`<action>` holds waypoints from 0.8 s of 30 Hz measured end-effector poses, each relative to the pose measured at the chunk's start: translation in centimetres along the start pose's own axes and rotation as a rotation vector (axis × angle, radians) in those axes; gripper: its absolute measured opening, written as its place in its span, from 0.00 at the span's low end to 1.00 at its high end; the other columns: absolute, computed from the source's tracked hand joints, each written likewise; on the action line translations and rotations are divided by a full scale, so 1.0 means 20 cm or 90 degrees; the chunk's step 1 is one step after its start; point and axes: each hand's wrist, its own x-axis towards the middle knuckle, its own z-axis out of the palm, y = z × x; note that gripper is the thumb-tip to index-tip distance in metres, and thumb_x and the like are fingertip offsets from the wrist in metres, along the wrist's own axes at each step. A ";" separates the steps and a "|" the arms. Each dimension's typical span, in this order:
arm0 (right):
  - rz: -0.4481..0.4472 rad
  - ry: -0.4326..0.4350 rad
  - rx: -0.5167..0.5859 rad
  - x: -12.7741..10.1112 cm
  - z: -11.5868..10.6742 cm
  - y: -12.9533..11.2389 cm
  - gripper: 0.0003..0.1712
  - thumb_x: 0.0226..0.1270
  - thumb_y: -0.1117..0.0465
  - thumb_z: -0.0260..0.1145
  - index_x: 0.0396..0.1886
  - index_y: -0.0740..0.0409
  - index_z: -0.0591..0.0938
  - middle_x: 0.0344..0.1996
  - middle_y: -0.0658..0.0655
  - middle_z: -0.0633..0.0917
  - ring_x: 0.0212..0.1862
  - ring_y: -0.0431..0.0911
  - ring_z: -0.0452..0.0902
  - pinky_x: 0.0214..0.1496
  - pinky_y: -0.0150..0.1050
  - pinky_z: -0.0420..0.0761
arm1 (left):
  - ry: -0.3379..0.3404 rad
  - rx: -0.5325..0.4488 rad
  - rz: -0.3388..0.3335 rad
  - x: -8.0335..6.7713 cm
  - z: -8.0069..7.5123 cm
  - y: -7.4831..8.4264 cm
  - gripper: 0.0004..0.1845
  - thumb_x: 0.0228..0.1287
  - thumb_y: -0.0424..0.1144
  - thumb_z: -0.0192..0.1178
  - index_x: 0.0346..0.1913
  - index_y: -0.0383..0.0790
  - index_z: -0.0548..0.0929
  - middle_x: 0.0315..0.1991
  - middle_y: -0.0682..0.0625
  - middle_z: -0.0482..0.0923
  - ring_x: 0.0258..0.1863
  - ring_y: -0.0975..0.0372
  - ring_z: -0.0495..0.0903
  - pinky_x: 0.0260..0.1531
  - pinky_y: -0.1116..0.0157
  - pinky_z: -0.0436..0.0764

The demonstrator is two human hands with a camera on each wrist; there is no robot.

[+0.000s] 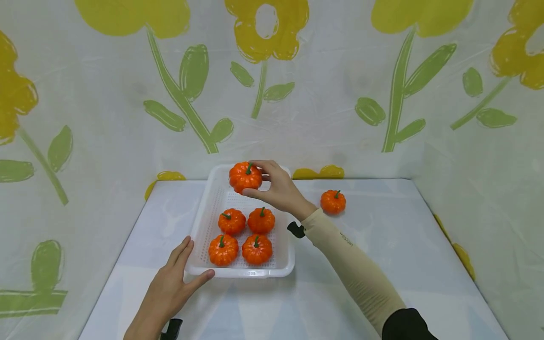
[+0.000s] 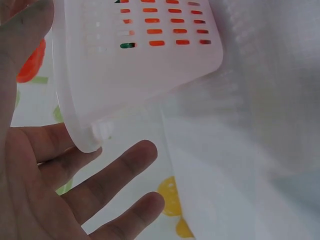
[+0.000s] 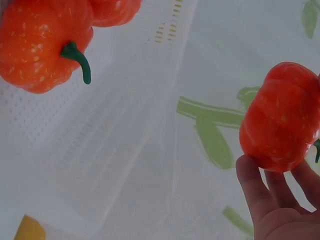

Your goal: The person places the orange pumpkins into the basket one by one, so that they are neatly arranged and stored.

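A white perforated tray (image 1: 204,222) sits on the table with several small orange pumpkins (image 1: 231,221) in it. My right hand (image 1: 272,186) grips another orange pumpkin (image 1: 245,177) just above the tray's far end; in the right wrist view this pumpkin (image 3: 277,117) rests on my fingertips (image 3: 250,180). My left hand (image 1: 180,271) lies with straight fingers against the tray's near left corner (image 2: 82,135), thumb along the front rim. One more pumpkin (image 1: 333,201) stands alone on the table right of the tray.
The table (image 1: 382,264) is covered in white plastic and closed in by sheeting printed with yellow flowers and green leaves (image 1: 193,71) at the back and both sides. Bare tabletop lies to the right and in front of the tray.
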 end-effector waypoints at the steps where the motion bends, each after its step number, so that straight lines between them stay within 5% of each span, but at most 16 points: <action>1: 0.009 -0.006 -0.002 0.01 0.01 0.00 0.43 0.60 0.47 0.78 0.72 0.55 0.72 0.65 0.53 0.75 0.61 0.43 0.75 0.62 0.35 0.79 | 0.002 -0.001 0.004 0.00 0.00 0.00 0.63 0.55 0.81 0.54 0.80 0.36 0.55 0.80 0.39 0.50 0.67 0.35 0.68 0.58 0.33 0.72; 14: 0.116 -0.057 -0.026 0.15 0.19 0.14 0.43 0.63 0.50 0.77 0.74 0.54 0.69 0.67 0.52 0.74 0.59 0.45 0.75 0.60 0.37 0.80 | 0.015 -0.008 0.018 0.00 -0.01 -0.01 0.60 0.57 0.78 0.57 0.80 0.37 0.55 0.80 0.39 0.51 0.65 0.34 0.69 0.57 0.32 0.73; 24: 0.209 -0.081 -0.054 0.18 0.31 0.22 0.43 0.61 0.51 0.78 0.72 0.57 0.70 0.68 0.55 0.73 0.64 0.48 0.72 0.68 0.40 0.74 | 0.000 -0.009 0.000 0.00 0.00 0.00 0.63 0.54 0.81 0.55 0.80 0.37 0.54 0.80 0.39 0.49 0.67 0.34 0.67 0.57 0.32 0.72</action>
